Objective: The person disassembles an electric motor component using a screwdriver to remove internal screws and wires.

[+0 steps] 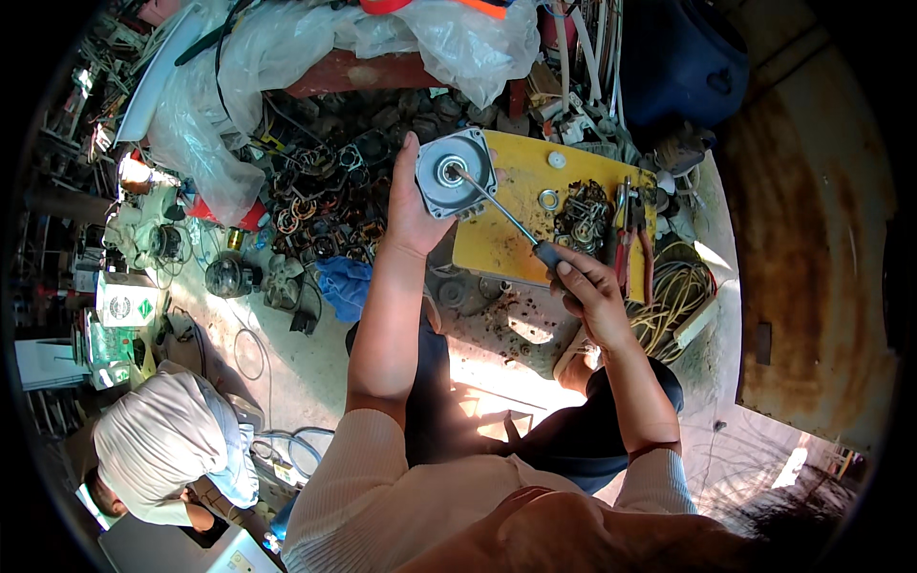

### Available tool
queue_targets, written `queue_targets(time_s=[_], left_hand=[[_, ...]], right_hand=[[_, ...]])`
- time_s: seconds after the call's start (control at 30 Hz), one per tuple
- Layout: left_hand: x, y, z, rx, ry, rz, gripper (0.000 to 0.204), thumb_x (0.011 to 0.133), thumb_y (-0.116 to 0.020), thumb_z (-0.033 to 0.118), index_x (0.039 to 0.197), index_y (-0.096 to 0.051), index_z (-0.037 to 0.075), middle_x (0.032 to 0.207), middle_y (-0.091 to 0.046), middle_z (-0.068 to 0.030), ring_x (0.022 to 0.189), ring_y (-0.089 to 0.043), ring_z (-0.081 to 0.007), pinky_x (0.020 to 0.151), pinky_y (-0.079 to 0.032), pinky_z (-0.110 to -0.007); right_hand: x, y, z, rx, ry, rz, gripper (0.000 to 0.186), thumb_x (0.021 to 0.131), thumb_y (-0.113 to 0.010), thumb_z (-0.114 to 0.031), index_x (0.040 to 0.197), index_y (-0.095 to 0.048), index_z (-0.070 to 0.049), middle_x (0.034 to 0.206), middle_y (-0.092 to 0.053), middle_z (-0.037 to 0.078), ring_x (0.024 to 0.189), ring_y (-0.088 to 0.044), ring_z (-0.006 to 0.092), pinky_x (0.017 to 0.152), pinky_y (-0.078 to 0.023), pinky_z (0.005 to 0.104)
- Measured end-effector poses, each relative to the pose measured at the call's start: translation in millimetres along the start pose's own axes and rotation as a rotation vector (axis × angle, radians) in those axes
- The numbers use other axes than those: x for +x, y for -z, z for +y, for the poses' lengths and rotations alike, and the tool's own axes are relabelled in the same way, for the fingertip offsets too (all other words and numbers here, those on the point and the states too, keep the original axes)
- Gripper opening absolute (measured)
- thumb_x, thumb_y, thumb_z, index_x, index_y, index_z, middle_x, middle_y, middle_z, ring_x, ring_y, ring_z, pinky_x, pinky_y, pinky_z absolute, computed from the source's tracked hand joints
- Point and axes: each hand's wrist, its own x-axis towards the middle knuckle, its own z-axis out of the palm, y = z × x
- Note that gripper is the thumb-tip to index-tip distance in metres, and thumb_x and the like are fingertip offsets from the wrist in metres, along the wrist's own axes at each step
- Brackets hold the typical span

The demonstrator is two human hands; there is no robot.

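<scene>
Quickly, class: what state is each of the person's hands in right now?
Left hand: closed, holding the metal cover.
Right hand: closed, holding the screwdriver.

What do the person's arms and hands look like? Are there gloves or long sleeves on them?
No gloves: the left hand and right hand are both bare. Both forearms are bare too, and I see no watch or bracelet. The pale, cream-looking sleeves have fine ribbed lines and stop near the elbows.
</scene>
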Motion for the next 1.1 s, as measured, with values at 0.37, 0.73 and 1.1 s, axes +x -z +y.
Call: queue_targets(time_s=[0.37,0.73,1.1], left_hand=[[2,2,-8,0.356,-0.098,0.021,0.063,0.099,-0.04,0.05,0.13,-0.051,-0.004,0.13,-0.056,-0.0203,0.118,-0.056,-0.0358,0.108,-0.039,-0.048],[4,-3,-10,0.31,-0.095,-0.074,0.067,0.095,-0.035,0.055,0.133,-0.048,0.001,0.111,-0.064,-0.0185,0.096,-0.065,-0.0298,0.092,-0.052,-0.047],[3,-5,-29,0.352,-0.055,0.116,0.067,0.094,-0.034,0.058,0.131,-0.051,0.005,0.11,-0.065,-0.0158,0.097,-0.066,-0.0291,0.087,-0.054,-0.047]], right_hand=[[-1,-4,2,0.266,-0.172,-0.016,0.032,0.098,-0.056,-0.021,0.119,-0.059,0.002,0.088,-0.059,0.004,0.069,-0.051,0.0059,0.046,-0.032,0.0161],[-4,-6,-11,0.871,-0.345,-0.415,0.052,0.098,-0.05,-0.013,0.148,-0.033,-0.012,0.092,-0.045,0.006,0.061,-0.037,0.0031,0.041,-0.026,0.0102],[-7,-19,4,0.434,-0.23,-0.126,0.037,0.098,-0.057,-0.02,0.132,-0.053,-0.006,0.083,-0.051,0.002,0.057,-0.038,0.0036,0.04,-0.025,0.0136]])
